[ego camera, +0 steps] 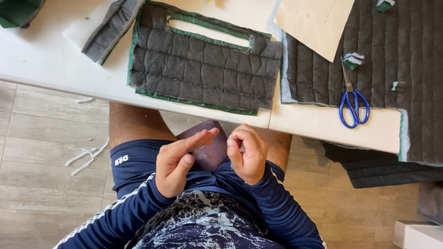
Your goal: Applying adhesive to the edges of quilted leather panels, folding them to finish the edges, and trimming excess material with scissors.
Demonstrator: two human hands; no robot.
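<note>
A white table (55,60) runs across the far part of the view, its near edge slanting from the left down to the right above the person's knees. On its right end lies a large grey quilted sheet (397,55) that hangs over the near right edge toward the floor. Left of it sits a smaller grey quilted panel (203,69) edged in green, with a long slot cut near its far edge; its near edge lies just short of the table edge. A tan paper sheet (314,23) overlaps the big sheet's far left corner. Blue-handled scissors (353,99) rest closed on the big sheet, near the table edge.

Below the table, open room lies over the lap and the pale plank floor (41,184) to the left, where white scraps (85,154) lie.

A dark maroon fabric piece (210,143) rests on the lap between the hands. The left hand (177,163) has its fingers stretched fairly straight over the piece's left edge. The right hand (247,152) is curled narrow, fingers pinched together beside the piece's right edge; whether it grips something I cannot tell.
</note>
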